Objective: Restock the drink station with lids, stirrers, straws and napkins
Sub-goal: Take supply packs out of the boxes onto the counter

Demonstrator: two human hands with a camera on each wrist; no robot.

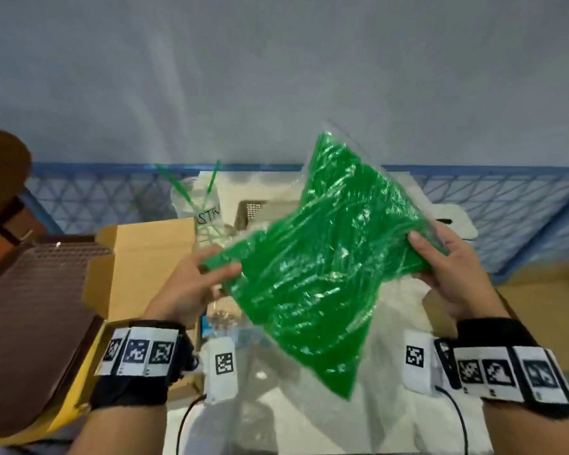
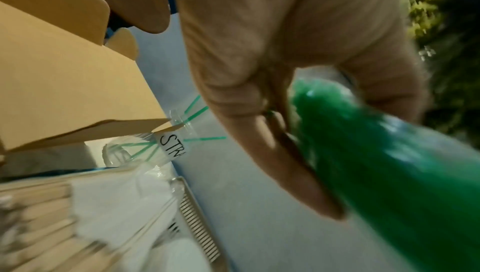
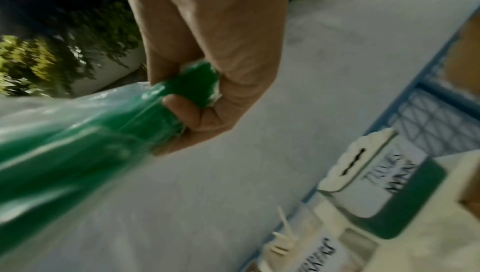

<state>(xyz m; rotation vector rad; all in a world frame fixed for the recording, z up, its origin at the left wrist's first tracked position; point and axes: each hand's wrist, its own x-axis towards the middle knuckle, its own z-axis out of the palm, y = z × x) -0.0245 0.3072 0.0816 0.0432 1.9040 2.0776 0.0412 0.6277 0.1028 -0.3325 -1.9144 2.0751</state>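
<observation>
A clear plastic bag full of green straws (image 1: 322, 257) hangs in the air over the table, held between both hands. My left hand (image 1: 204, 274) pinches its left end, thumb on top; the left wrist view shows the fingers under the bag (image 2: 376, 163). My right hand (image 1: 440, 261) grips the bag's right end (image 3: 103, 129), fingers curled round it. Behind stands a clear cup (image 1: 197, 208) labelled "STR" with a few green straws (image 2: 192, 112) in it.
An open cardboard box (image 1: 138, 257) sits at the left, a brown perforated tray (image 1: 33, 310) beside it. A mesh basket (image 1: 253, 211) stands behind the bag. A white napkin dispenser (image 3: 369, 174) and a stirrer holder (image 3: 306, 252) stand at the right. A blue lattice fence (image 1: 490, 198) lines the back.
</observation>
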